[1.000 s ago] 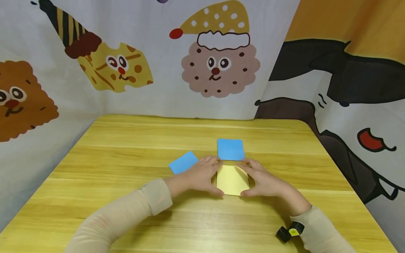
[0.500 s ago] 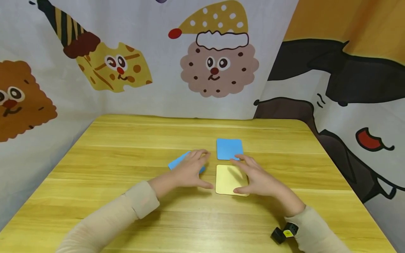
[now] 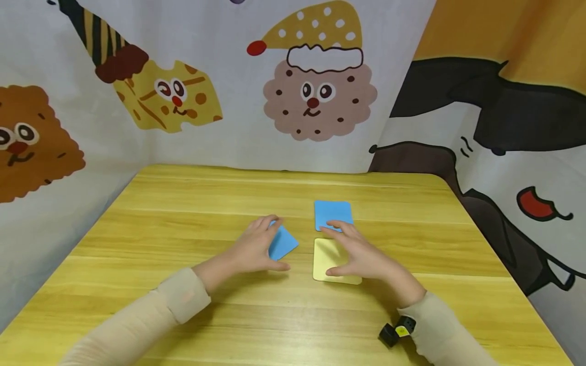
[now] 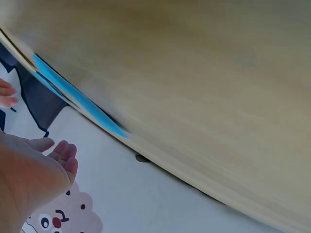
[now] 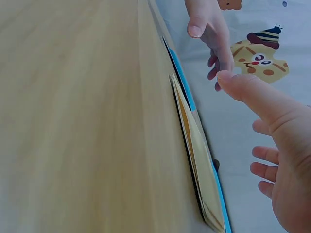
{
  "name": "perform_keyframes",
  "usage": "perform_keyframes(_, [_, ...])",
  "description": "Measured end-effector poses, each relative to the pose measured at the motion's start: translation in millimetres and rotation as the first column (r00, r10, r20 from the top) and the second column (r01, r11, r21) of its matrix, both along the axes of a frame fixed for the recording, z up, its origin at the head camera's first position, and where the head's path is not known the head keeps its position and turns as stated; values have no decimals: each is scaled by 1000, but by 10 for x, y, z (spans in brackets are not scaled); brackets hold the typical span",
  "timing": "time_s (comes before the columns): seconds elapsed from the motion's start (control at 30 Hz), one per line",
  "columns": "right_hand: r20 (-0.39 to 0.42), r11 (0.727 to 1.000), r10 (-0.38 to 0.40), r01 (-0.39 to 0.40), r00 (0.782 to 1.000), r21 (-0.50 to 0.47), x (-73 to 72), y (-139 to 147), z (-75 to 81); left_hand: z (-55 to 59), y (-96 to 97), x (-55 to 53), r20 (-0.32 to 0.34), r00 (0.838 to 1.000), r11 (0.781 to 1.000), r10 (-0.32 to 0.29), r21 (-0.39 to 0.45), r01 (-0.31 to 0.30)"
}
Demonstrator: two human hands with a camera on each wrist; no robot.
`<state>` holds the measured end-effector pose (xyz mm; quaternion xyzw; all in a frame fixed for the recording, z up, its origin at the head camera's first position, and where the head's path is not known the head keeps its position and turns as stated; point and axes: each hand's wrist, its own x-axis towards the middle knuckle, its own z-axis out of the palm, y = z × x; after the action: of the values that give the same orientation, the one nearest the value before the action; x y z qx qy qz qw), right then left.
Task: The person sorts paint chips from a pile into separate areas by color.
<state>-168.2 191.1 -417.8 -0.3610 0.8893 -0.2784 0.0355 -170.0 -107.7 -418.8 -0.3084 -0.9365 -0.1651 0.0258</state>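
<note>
In the head view, my left hand point(image 3: 252, 249) hovers over the left blue paper square point(image 3: 283, 244), thumb and fingers spread apart, hiding part of it. My right hand point(image 3: 363, 254) is held above the yellow paper square point(image 3: 322, 259), its fingers reaching across the near edge of the far blue paper square point(image 3: 331, 209). Neither hand grips anything. From the right wrist, the yellow square point(image 5: 194, 150) looks layered, its sheets slightly parted along one edge. The left wrist view shows a blue square point(image 4: 80, 97) almost edge-on, with my left hand point(image 4: 41, 170) raised off the table.
A wood-grain table point(image 3: 183, 203) carries the squares. A printed curtain point(image 3: 229, 147) hangs behind it and along the sides. Two small black blocks with a yellow mark point(image 3: 397, 331) are at my right sleeve.
My left hand has left the yellow square and moved left over the left blue square. My right hand has shifted slightly left, also releasing the yellow square, which now lies flatter.
</note>
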Motion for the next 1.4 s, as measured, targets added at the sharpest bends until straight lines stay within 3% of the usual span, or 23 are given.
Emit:
perform_keyframes(0.37, [-53,997,59,-57,997,49,-105,-282,23,-71,-231,47,10,997,997,80,9,-80])
perform_keyframes(0.7, [-58,986,113,-105,992,129,-174,-481,85,-98,-342,129,30,991,991,130,-41,-129])
perform_keyframes(0.9, [-70,970,165,-149,984,194,-291,-586,110,-139,-349,149,22,985,984,170,-56,-168])
perform_keyframes(1.4, [14,915,218,-210,976,343,-618,-842,124,-231,-341,203,23,971,971,237,-25,-237])
